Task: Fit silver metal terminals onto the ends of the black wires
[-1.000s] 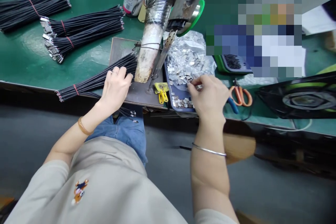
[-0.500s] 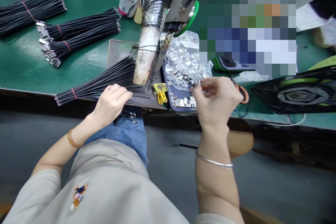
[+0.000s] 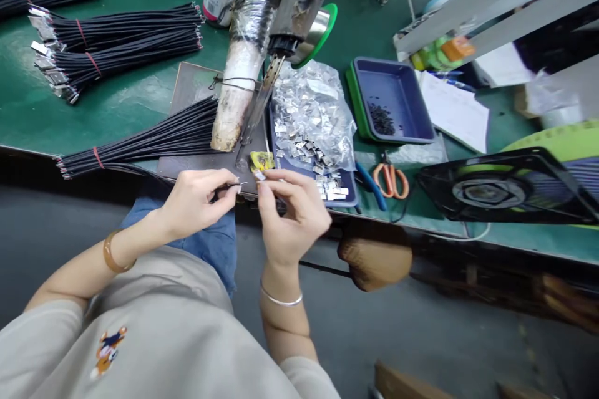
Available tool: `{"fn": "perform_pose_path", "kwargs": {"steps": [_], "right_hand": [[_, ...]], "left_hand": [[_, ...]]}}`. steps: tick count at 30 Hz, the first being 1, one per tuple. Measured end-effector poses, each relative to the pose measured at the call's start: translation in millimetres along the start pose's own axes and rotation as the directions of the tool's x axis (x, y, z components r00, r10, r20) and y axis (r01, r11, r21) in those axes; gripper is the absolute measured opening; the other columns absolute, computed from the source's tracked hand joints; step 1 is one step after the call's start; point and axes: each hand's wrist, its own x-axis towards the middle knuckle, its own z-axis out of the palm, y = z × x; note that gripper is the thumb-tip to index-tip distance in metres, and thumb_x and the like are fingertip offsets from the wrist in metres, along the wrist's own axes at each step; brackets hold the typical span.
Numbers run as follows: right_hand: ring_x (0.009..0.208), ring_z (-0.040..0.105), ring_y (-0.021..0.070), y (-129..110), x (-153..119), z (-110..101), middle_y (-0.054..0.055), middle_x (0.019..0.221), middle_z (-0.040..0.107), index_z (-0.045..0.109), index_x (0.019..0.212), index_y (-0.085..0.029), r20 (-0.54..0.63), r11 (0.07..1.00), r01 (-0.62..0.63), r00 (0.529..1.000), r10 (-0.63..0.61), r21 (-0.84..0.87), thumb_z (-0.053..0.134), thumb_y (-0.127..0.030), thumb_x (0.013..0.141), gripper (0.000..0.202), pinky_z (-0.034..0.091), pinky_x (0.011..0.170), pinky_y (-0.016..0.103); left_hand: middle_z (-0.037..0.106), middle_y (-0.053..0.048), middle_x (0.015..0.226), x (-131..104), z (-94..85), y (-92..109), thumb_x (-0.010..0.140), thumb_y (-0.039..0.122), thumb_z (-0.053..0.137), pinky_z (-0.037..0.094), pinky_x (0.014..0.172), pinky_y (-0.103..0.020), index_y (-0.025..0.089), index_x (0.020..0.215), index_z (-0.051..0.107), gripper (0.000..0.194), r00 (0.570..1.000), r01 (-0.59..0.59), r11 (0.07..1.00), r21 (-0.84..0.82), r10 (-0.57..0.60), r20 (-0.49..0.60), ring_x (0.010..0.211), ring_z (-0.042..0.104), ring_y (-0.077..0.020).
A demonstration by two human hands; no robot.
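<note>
My left hand (image 3: pixel 202 199) is closed in a pinch around a black cable (image 3: pixel 226 187), whose thin bare wire end points to the right. Facing it, my right hand (image 3: pixel 294 212) holds a small silver metal connector (image 3: pixel 259 175) between thumb and fingertips. A short gap separates connector and wire end. Behind my left hand, a red-banded bundle of black cables (image 3: pixel 154 140) fans out on a dark board (image 3: pixel 187 84). Just beyond my right fingertips lies a yellow sponge-like piece (image 3: pixel 262 161). To its right, a blue tray (image 3: pixel 344 202) holds loose metal connectors and a clear bag of them.
A tape-wrapped duct (image 3: pixel 238 81) and a metal fixture with a green-rimmed reel (image 3: pixel 322 37) overhang the board. Tied cable bundles (image 3: pixel 126 43) lie at left. Rightward are orange-handled scissors (image 3: pixel 390 181), a blue bin (image 3: pixel 397 90) with small black parts, and a black fan (image 3: pixel 496 190).
My right hand has moved left from the connector tray to beside my left hand, bringing the connector. My left hand has lifted the cable end off the board. The view has shifted right.
</note>
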Motion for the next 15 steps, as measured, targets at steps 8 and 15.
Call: {"fn": "perform_pose_path", "kwargs": {"steps": [8, 15], "right_hand": [[0.084, 0.072, 0.0146, 7, -7, 15, 0.003, 0.093, 0.073, 0.071, 0.083, -0.022, 0.201, 0.909, -0.282, 0.953, 0.228, 0.306, 0.067, -0.017, 0.088, 0.008, 0.062, 0.069, 0.026], [0.084, 0.072, 0.0145, 8, -8, 14, 0.003, 0.092, 0.073, 0.071, 0.082, -0.022, 0.203, 0.922, -0.251, 0.959, 0.196, 0.295, 0.067, -0.013, 0.087, 0.011, 0.062, 0.068, 0.025]], "left_hand": [[0.071, -0.004, 0.071, -1, 3.4, 1, 0.083, 0.024, 0.062, 0.046, 0.055, -0.019, 0.012, 0.080, 0.069, 0.015, 0.910, 0.412, 0.856, -0.314, -0.402, 0.098, 0.061, 0.060, -0.0108], [0.073, -0.004, 0.074, -1, 1.5, -2, 0.083, 0.021, 0.065, 0.045, 0.057, -0.019, 0.012, 0.079, 0.071, 0.012, 0.928, 0.371, 0.869, -0.328, -0.361, 0.094, 0.062, 0.059, -0.0103]]}}
